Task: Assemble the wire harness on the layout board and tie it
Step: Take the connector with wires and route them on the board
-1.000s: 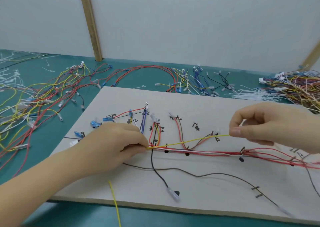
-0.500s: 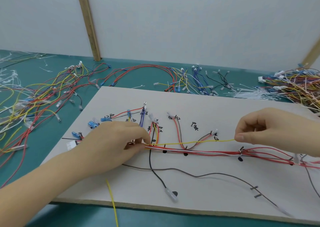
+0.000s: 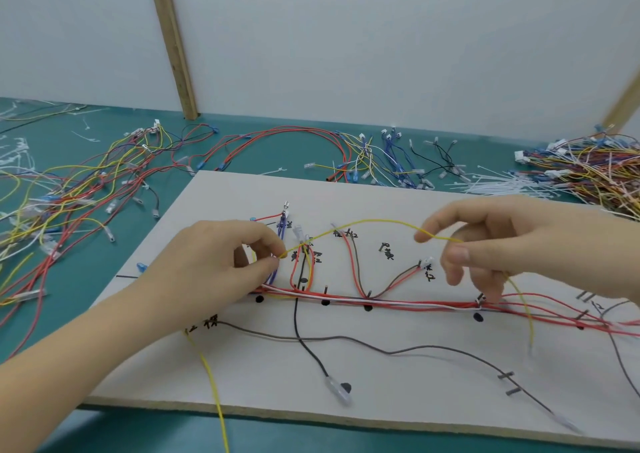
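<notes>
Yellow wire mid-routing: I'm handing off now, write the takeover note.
Left hand: pinches the yellow wire above the layout board.
Right hand: fingers loosely curled round the same wire; firmness of grip unclear.
Wire arches between the hands, ends hanging loose.
Done: red and white trunk bundle laid along the board.
Left: lay yellow wire in, tie harness; cable ties wait behind the board.

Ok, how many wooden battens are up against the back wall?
2. One wooden batten stands left of centre against the wall. The second batten leans at the far right edge, mostly cut off. Others may lie outside the frame.
</notes>
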